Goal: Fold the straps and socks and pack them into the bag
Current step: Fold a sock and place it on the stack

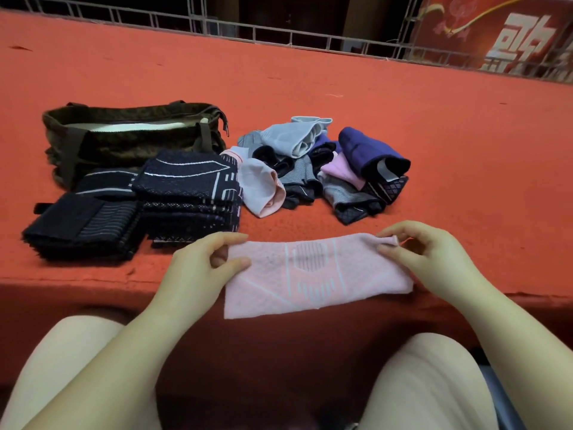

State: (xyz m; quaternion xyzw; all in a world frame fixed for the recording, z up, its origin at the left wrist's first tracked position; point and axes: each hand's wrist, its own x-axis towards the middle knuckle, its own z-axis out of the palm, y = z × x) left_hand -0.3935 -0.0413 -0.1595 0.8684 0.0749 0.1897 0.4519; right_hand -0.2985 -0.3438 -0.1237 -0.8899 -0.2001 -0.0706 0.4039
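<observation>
A red-covered counter (pixel 310 88) is seen running the full width of the head view, its near edge lying just before the person's knees. A metal grid fence (pixel 279 32) is noted along the far edge, with a red banner (pixel 511 35) bearing white characters at the far right corner.

An olive-brown bag (pixel 124 135) is stood toward the left end of the counter, its zip opened and a pale lining shown inside. Directly in front of it, toward the near edge, two stacks of dark folded straps (pixel 189 193) are set side by side, touching; the left stack (pixel 80 226) is the lower of the two.

A loose heap of socks (pixel 322 169) is observed at mid-counter, just to the right of the straps, in grey, black, pink, lilac and deep blue.

A pink sock (pixel 313 274) with pale line markings is held stretched flat over the near edge of the counter, part of it overhanging the edge. Its left end is pinched between thumb and fingers of the left hand (pixel 204 262). Its upper right corner is pinched by the fingertips of the right hand (pixel 424 249), a small fold of fabric being raised there.
</observation>
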